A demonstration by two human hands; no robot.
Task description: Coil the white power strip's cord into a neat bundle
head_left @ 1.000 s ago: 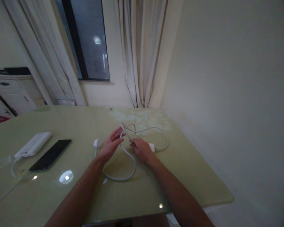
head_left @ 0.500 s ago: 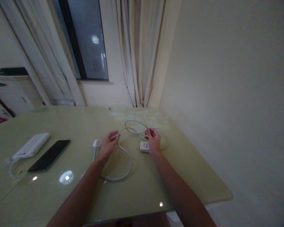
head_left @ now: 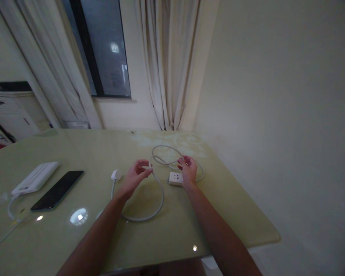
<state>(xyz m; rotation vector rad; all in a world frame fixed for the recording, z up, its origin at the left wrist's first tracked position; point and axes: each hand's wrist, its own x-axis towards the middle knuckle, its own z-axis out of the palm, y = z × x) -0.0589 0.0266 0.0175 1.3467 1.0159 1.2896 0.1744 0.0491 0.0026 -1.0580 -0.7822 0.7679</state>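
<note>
A white power cord [head_left: 162, 194] lies in loose loops across the table, running to a white plug [head_left: 116, 175] at the left and a white power strip [head_left: 175, 178] at the right. My left hand [head_left: 137, 175] pinches the cord between thumb and fingertips, a little above the tabletop. Beside the power strip, my right hand [head_left: 189, 169] closes its fingers on another part of the cord and hides the strip's right end. Between the hands and beyond them, a loop of cord spreads toward the back.
A black phone [head_left: 57, 191] lies at the left next to a white power bank [head_left: 35, 177] with a cable attached. The greenish table [head_left: 235, 214] ends at a wall on the right. Curtains [head_left: 169, 65] hang beside the window behind it.
My left hand has shifted right along the cord, and the loop below it has grown a little wider. My right hand stays almost in place, still on the cord.
</note>
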